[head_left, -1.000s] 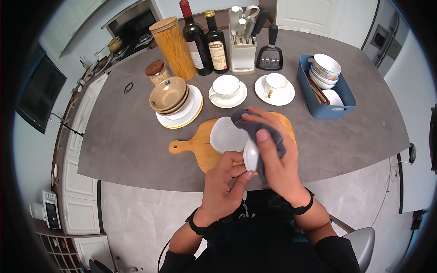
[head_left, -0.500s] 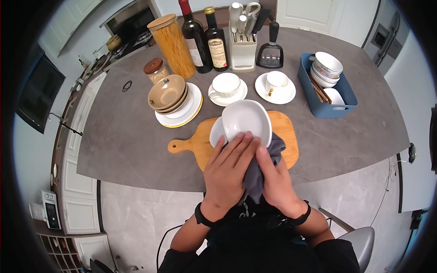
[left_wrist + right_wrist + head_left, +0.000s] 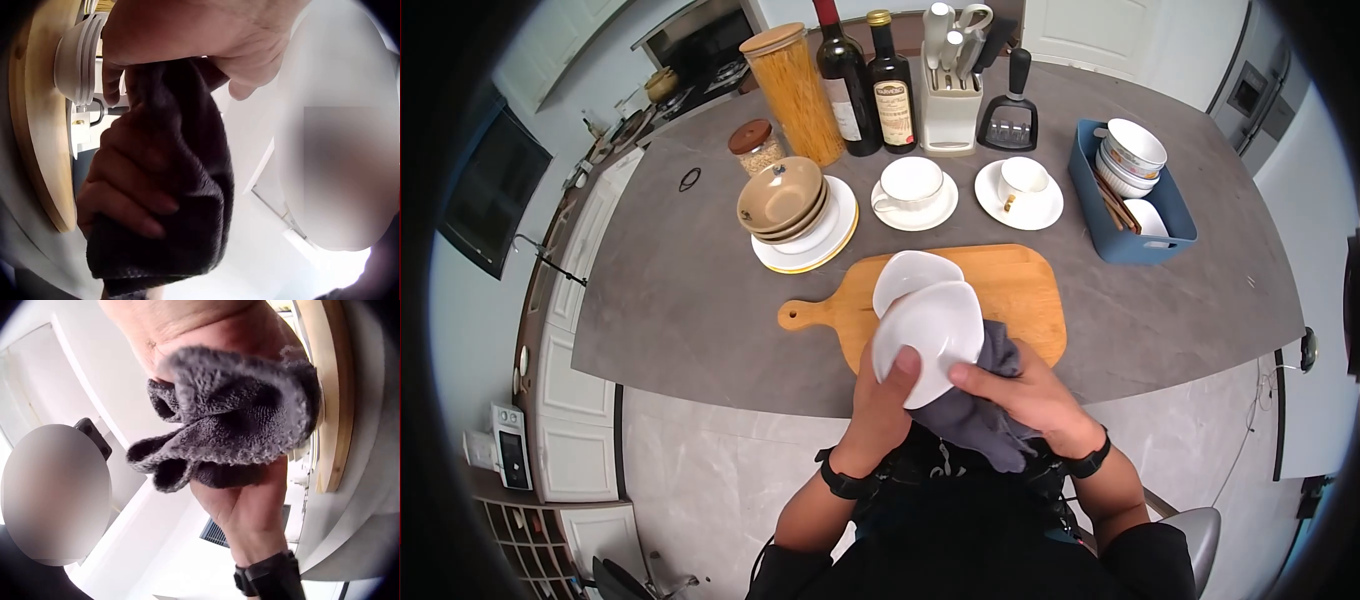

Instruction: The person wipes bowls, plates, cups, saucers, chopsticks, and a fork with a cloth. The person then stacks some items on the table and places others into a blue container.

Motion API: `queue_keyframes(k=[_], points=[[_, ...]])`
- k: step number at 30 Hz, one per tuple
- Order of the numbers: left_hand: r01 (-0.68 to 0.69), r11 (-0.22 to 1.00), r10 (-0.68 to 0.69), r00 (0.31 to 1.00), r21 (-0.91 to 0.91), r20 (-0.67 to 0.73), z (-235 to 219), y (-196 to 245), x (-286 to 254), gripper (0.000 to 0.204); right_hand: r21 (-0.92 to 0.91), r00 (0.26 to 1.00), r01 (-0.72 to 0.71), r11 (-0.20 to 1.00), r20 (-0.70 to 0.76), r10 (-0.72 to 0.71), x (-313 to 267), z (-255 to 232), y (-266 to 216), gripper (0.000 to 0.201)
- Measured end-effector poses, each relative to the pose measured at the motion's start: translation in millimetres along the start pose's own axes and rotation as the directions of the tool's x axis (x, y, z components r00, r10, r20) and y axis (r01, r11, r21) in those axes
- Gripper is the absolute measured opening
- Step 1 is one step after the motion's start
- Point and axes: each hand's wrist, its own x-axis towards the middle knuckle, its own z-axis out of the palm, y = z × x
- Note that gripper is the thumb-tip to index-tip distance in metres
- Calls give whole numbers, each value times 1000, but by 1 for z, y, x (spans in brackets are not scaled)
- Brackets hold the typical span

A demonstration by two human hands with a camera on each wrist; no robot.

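A white bowl (image 3: 930,330) with rounded corners is tilted up over the cutting board (image 3: 1030,290). My left hand (image 3: 880,408) holds its near left side, thumb across the white surface and fingers hidden behind. A dark grey cloth (image 3: 975,425) is bunched in my right hand (image 3: 1040,400), whose thumb presses at the bowl's right rim. In the right wrist view the cloth (image 3: 244,419) hangs in folds over the fingers. Behind the held bowl, more white bowls (image 3: 912,267) stand on the board; the left wrist view shows them as a stack (image 3: 78,59).
Brown bowls (image 3: 780,195) on white plates stand at the left, and two cups on saucers (image 3: 915,210) behind the board. A blue bin (image 3: 1145,250) with bowls and chopsticks is at the right. Bottles (image 3: 892,95), a pasta jar (image 3: 795,95) and a knife block (image 3: 950,115) line the back.
The white bowl has turned from edge-on to facing up and come nearer my body. My left hand shifted from flat fingers on it to a thumb-over hold; the cloth swung beneath the bowl.
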Motion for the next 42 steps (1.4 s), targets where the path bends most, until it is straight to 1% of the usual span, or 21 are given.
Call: queue_keyframes(k=[2, 4, 6, 7, 8, 9, 13, 16, 17, 18, 20, 22, 25, 26, 28, 29, 31, 35, 37, 39, 42], points=[[-45, 999, 45, 999, 10, -18, 2, 2, 0, 92, -39, 998, 20, 999, -57, -23, -9, -3, -3, 43], [-83, 996, 84, 986, 12, -144, 2, 7, 3, 90, -57, 909, 253, 966, -327, -258, -17, -3, -6, 39], [-39, 999, 39, 993, 5, -107, 3, 2, 3, 90, -122, 852, 296, 948, -415, -319, -17, 2, -9, 38], [4, 1000, -4, 998, 4, -68, 4, -1, 3, 91, -490, 756, 468, 736, -210, -620, -10, 3, -9, 47], [47, 999, -46, 999, 5, -29, 5, -3, 2, 91, -731, 614, 578, 363, 96, -784, -5, 6, -10, 56], [71, 997, -72, 997, -25, -41, 11, -8, -3, 90, -780, 690, 559, 281, 250, -679, -6, 13, -14, 74], [77, 994, -84, 992, -82, -94, -2, -11, -5, 89, -703, 717, 619, 350, 325, -617, 3, 14, 9, 70], [32, 999, -34, 993, -21, -114, -11, -8, -1, 87, -580, 732, 661, 477, 359, -579, -7, 5, 5, 48], [-24, 998, 32, 992, 61, -122, -11, -10, 0, 86, -403, 903, 415, 816, 78, -422, -17, 1, 3, 37], [-82, 986, 100, 987, 143, -124, -11, -9, 1, 85, -103, 981, 124, 987, -136, -137, -22, -3, 1, 30], [-68, 992, 82, 988, 111, -130, -11, 7, 3, 85, -119, 799, 326, 938, -495, -341, -13, -15, 1, 37], [-49, 996, 59, 989, 74, -134, -8, 15, 4, 85, -191, 617, 485, 854, -617, -488, -5, -38, -13, 36], [-78, 992, 100, 964, 99, -248, 0, 17, 4, 85, -601, 489, 414, 684, -487, -724, 3, -60, -19, 32], [-67, 996, 82, 963, 63, -258, 3, 17, 4, 86, -624, 631, 229, 747, -489, -602, -4, -55, -22, 33], [-57, 998, 61, 962, 25, -265, 6, 15, 5, 86, -933, 685, 202, 298, -83, -724, 8, -58, -13, 39], [-58, 998, 63, 963, 28, -264, 6, 14, 6, 87, -934, 684, 201, 296, -82, -725, 10, -60, -6, 39], [-62, 998, 68, 961, 31, -268, 2, 11, 7, 87, -967, 871, 255, 6, 227, -436, 9, -59, 7, 46], [-1, 999, 12, 977, 51, -215, 0, 7, 5, 85, -948, 835, 273, 161, 151, -530, 0, -50, -12, 48], [14, 998, -4, 981, 54, -195, 6, 5, 7, 84, -575, 906, 223, 787, -175, -385, -2, -38, -22, 39], [55, 994, -51, 998, 97, -39, 9, 4, 5, 80, -468, 939, 198, 862, -162, -303, -4, -32, -27, 35], [40, 980, -50, 998, 195, 43, 11, -9, -1, 69, -315, 973, 117, 942, -152, -171, -6, -32, -36, 24]])
